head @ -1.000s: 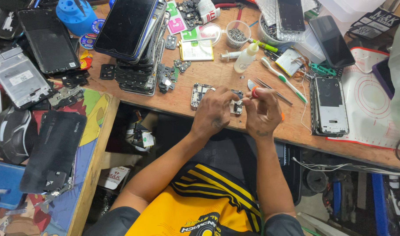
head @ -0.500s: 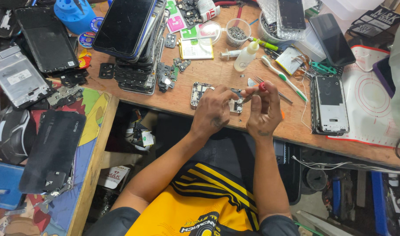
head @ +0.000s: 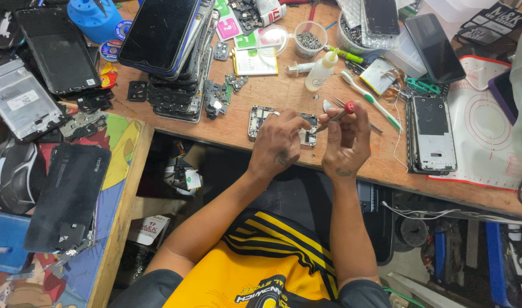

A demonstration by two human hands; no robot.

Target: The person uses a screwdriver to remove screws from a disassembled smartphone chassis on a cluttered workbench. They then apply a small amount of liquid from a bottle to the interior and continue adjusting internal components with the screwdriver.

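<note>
My left hand rests on a small phone circuit board lying near the front edge of the wooden bench, fingers pressed down on it. My right hand grips a thin screwdriver with a red cap, its tip angled down at the board's right end. Much of the board is hidden under my left hand.
A stack of opened phones stands at the back left. A white squeeze bottle, a toothbrush and a cup of screws lie behind the board. An open phone frame rests on a white mat at right.
My right hand has lifted and turned, bringing the red-capped screwdriver up and angling its tip at the board. My left hand has stayed on the board.
</note>
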